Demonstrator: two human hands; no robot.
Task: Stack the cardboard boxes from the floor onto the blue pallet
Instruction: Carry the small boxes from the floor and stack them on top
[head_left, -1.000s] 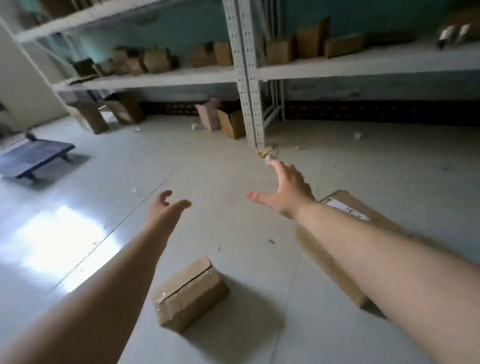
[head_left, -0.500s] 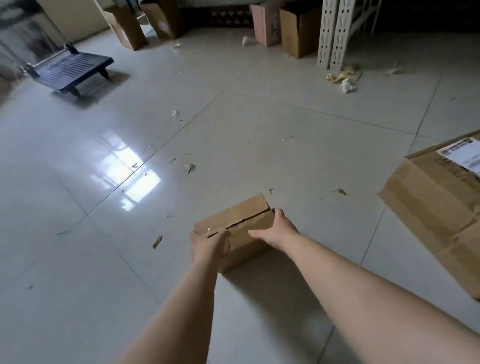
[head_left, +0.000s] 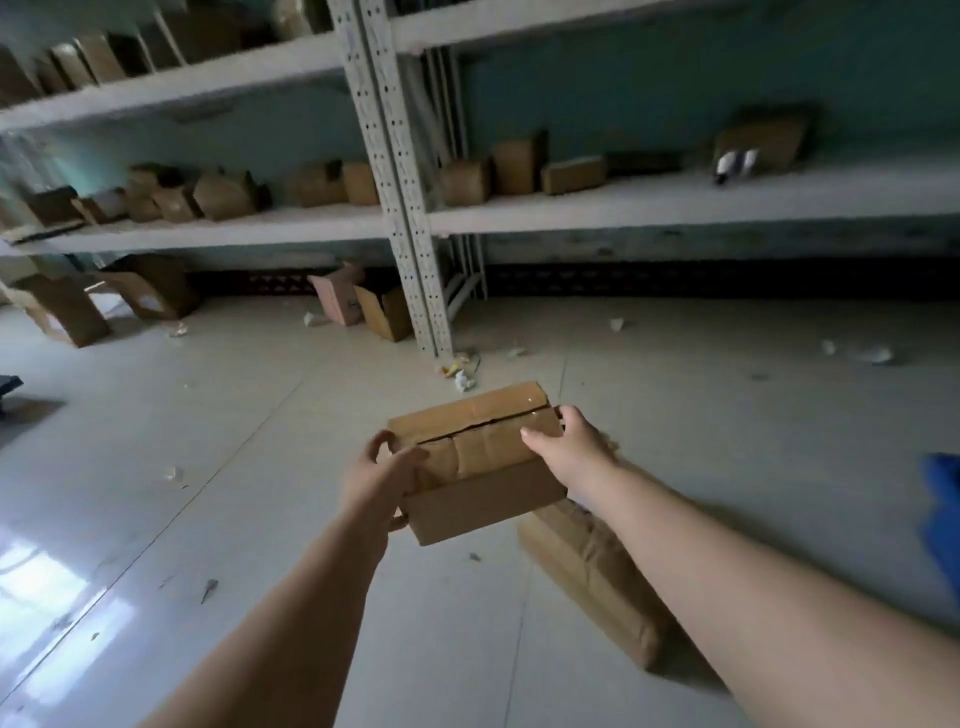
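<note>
A small brown cardboard box (head_left: 480, 457) with a split taped top is lifted off the floor in front of me. My left hand (head_left: 379, 480) grips its left end, fingers curled round the corner. My right hand (head_left: 569, 447) grips its right end with the thumb on top. Below my right forearm a larger flat cardboard box (head_left: 597, 577) lies on the floor. Only a dark corner of the blue pallet (head_left: 8, 387) shows at the far left edge.
White metal shelving (head_left: 400, 218) with several cardboard boxes lines the back wall. More boxes (head_left: 363, 306) stand on the floor at its foot and at the left (head_left: 67, 312). Paper scraps litter the tiles. Something blue (head_left: 943, 514) intrudes at the right edge.
Both hands went down to the small box on the floor, gripped its ends and lifted it. My view has risen from the floor to the shelves; the pallet slid almost out of view.
</note>
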